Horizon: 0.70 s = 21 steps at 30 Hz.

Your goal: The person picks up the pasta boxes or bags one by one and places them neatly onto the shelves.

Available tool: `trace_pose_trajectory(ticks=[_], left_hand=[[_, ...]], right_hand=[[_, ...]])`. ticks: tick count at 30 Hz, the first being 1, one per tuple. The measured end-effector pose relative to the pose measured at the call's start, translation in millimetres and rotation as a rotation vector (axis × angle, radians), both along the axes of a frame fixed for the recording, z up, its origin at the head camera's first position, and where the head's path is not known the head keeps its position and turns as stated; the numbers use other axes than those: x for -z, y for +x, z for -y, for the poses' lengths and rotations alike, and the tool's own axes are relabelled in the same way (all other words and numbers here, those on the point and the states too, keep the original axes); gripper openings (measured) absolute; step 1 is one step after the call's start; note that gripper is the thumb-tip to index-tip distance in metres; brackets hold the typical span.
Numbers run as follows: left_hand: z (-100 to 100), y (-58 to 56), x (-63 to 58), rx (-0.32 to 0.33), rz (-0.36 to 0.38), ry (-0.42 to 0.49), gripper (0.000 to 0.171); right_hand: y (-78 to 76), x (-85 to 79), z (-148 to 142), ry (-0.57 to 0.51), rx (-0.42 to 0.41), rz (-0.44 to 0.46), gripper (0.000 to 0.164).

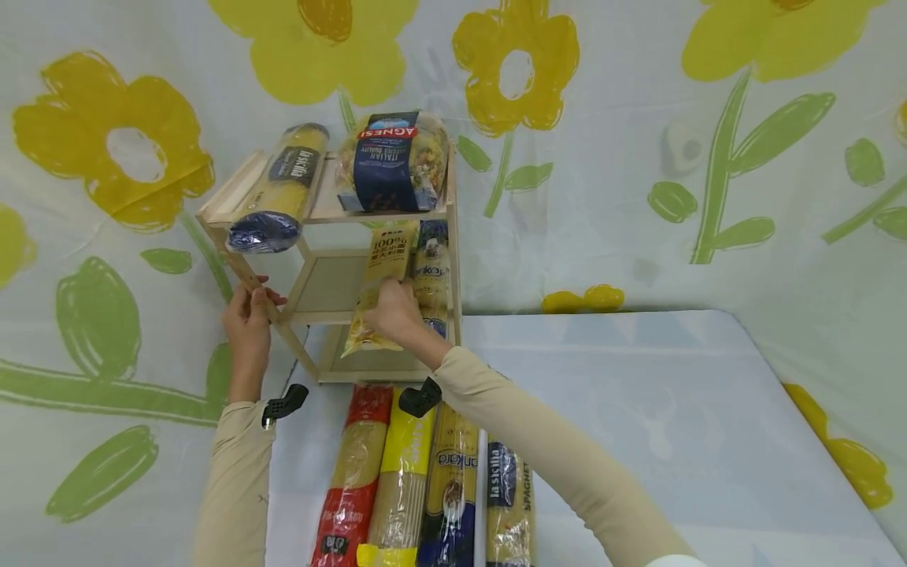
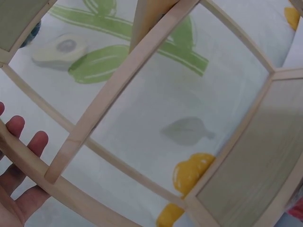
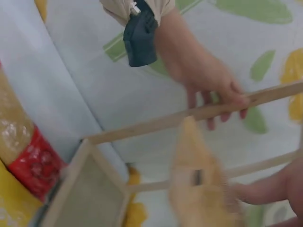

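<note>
My left hand (image 1: 248,315) holds the left front post of a small wooden rack (image 1: 322,318); in the left wrist view its fingers (image 2: 37,143) lie around the post. My right hand (image 1: 397,311) grips a yellow packet (image 1: 390,248) printed "100%", upright but tilted, at the front of the middle shelf. Its lower end hangs in front of the shelf edge. The right wrist view shows this packet (image 3: 196,189) blurred and edge-on, with the right thumb (image 3: 260,190) beside it. Just right of it, a pasta pack (image 1: 431,272) stands in the rack, partly hidden by the hand.
On the rack's top lie a La Sicilia spaghetti pack (image 1: 290,169) and an Agnesi pasta bag (image 1: 390,161). In front, a red pack (image 1: 354,472), a yellow pack (image 1: 404,472), an Ankara pack (image 1: 452,480) and another spaghetti pack (image 1: 501,488) lie on the white table (image 1: 638,409).
</note>
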State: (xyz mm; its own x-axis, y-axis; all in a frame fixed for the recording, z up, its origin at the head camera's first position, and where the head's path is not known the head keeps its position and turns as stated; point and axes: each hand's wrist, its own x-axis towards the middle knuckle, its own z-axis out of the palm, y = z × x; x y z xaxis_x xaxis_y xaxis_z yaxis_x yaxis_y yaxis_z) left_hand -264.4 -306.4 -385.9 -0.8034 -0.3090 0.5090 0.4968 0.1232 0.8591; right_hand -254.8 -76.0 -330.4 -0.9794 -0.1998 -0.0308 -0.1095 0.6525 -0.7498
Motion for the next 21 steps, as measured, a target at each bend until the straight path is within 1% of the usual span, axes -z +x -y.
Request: trace_pose_trajectory(ticks=[1,3,4,6,8,10,14,17,21], left_hand=[[-0.3,-0.3,-0.1,0.000,0.000,0.000,0.023],[-1.0,-0.4,-0.2,-0.001,-0.005,-0.002,0.022],[-1.2,-0.3,-0.2,-0.002,-0.008,-0.001,0.022],[-1.6,-0.1,-0.6,-0.002,-0.015,0.002,0.021],[-1.8,0.1,-0.3,0.003,-0.016,0.004,0.022],[-1.0,0.6,0.2,0.009,-0.010,0.014,0.022],[0.4,1.3,0.6,0.015,0.009,0.027,0.022],[0.4,1.8,-0.2,0.012,0.013,0.026,0.022],[-1.7,1.8,-0.8,0.007,0.010,0.009,0.022]], right_hand=[[1.1,-3.1,-1.8,0.007,-0.016,-0.002,0.003],[3.8,-12.1,-7.0,0.029,-0.071,-0.002,0.021],[5.2,-17.3,-10.3,0.021,-0.102,-0.002,0.019],[8.0,-28.9,-17.9,0.028,-0.161,-0.023,0.002],[11.5,-40.0,-26.4,0.023,-0.206,-0.032,0.030],[15.1,-48.2,-34.8,0.024,-0.244,-0.045,0.053],[22.0,-53.1,-52.1,0.036,-0.304,-0.067,0.049],[29.4,-50.8,-65.0,0.037,-0.343,-0.113,0.047],[42.9,-46.2,-82.7,-0.003,-0.368,-0.151,0.043]])
